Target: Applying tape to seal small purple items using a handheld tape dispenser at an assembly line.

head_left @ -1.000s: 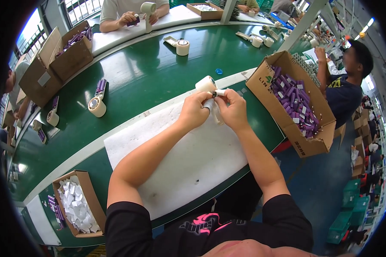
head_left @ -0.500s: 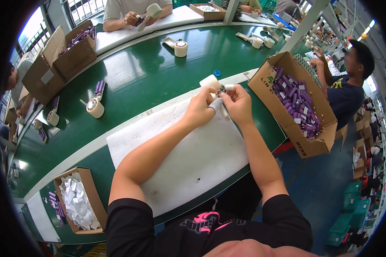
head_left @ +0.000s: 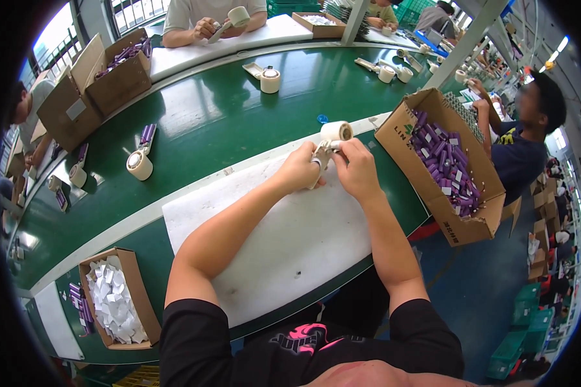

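Over the far edge of the white foam sheet (head_left: 290, 235), I hold a cream handheld device (head_left: 337, 131) with a round drum head and a handle. My left hand (head_left: 301, 168) is closed round the handle, hiding most of it; a grey cover sits on one finger. The fingers of my right hand (head_left: 357, 169) pinch a small white piece (head_left: 334, 146) against the device, just below its head. Fine parts between my fingertips are too small to make out.
Right of my hands stands a carton of purple battery packs (head_left: 442, 158). A box of white paper pieces (head_left: 115, 300) lies lower left, beside more purple packs (head_left: 80, 306). Similar devices (head_left: 139, 165) sit on the green conveyor belt (head_left: 200, 122). Co-workers sit across and at right.
The device's head has turned and shifted right, its round face now towards the right. My left hand covers more of the handle. Devices on the belt have slid slightly left.
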Tool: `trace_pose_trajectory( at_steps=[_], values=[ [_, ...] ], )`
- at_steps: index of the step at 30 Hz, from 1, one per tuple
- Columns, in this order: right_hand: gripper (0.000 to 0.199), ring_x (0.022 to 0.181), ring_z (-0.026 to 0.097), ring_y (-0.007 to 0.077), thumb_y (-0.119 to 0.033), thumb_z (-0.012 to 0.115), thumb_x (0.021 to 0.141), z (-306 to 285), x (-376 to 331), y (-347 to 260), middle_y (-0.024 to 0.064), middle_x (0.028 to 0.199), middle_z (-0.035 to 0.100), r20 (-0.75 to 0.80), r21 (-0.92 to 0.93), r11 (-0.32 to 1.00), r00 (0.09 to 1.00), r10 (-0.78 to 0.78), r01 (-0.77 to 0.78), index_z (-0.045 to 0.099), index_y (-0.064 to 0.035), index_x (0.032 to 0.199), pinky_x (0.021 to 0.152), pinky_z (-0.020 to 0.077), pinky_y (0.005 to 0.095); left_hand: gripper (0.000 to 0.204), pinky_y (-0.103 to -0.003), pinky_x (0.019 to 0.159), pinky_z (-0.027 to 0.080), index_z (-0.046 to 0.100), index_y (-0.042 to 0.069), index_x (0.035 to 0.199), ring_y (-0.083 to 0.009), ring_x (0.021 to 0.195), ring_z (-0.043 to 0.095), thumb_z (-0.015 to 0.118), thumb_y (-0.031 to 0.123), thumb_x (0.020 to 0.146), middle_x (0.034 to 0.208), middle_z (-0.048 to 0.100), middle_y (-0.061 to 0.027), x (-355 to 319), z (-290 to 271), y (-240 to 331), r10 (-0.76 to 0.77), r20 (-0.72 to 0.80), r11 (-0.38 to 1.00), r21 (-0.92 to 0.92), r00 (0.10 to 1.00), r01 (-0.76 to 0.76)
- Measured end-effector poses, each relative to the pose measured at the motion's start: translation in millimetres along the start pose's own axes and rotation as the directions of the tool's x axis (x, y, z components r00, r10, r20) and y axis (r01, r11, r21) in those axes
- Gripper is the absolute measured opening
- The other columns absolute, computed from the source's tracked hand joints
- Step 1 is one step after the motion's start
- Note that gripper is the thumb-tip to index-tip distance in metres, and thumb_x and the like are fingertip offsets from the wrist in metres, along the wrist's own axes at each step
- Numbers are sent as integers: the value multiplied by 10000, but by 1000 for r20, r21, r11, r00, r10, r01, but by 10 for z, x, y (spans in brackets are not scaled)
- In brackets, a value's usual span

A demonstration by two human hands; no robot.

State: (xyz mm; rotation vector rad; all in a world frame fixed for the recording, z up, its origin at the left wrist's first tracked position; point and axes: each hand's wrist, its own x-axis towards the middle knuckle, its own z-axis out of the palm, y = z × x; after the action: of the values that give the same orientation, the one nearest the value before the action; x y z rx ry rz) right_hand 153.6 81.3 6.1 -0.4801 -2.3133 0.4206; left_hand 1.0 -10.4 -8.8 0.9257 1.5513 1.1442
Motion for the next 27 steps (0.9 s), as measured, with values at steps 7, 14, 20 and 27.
trace_pose_trajectory(
  at_steps=[7, 14, 20, 27],
  values=[
    [180, 797, 607, 325, 24, 629, 814, -17, 46, -109, 162, 928, 578, -68, 73, 994, 995, -77, 82, 596, 9, 990, 676, 496, 396, 342, -282, 545, 521, 502, 57, 1324, -129, 675, 629, 456, 178, 1008, 908, 632, -74, -96, 4, 93, 295, 22, 929, -240, 955, -281],
    [177, 781, 616, 304, 47, 585, 815, -34, 35, -153, 159, 935, 579, -74, 134, 991, 997, -17, 27, 587, 23, 991, 671, 500, 383, 384, -302, 570, 541, 495, 63, 1335, -148, 728, 653, 473, 56, 951, 936, 642, -94, -98, 39, 85, 352, -6, 931, -102, 936, -351],
    [151, 754, 606, 296, 33, 606, 819, -7, 31, -205, 140, 913, 587, -76, 126, 989, 995, -64, 73, 595, -3, 965, 671, 500, 372, 545, -416, 714, 544, 473, 49, 1340, -348, 832, 694, 568, -13, 808, 1031, 673, -216, -50, 30, 0, 552, -37, 826, 161, 833, -540],
    [177, 793, 602, 314, 15, 658, 788, 34, 36, -174, 141, 884, 610, -132, 78, 988, 983, -125, 136, 616, 3, 960, 684, 491, 388, 541, -487, 780, 504, 464, 43, 1319, -473, 936, 636, 536, -46, 790, 989, 667, -265, -2, 69, -82, 612, -84, 772, 283, 787, -570]
  ],
)
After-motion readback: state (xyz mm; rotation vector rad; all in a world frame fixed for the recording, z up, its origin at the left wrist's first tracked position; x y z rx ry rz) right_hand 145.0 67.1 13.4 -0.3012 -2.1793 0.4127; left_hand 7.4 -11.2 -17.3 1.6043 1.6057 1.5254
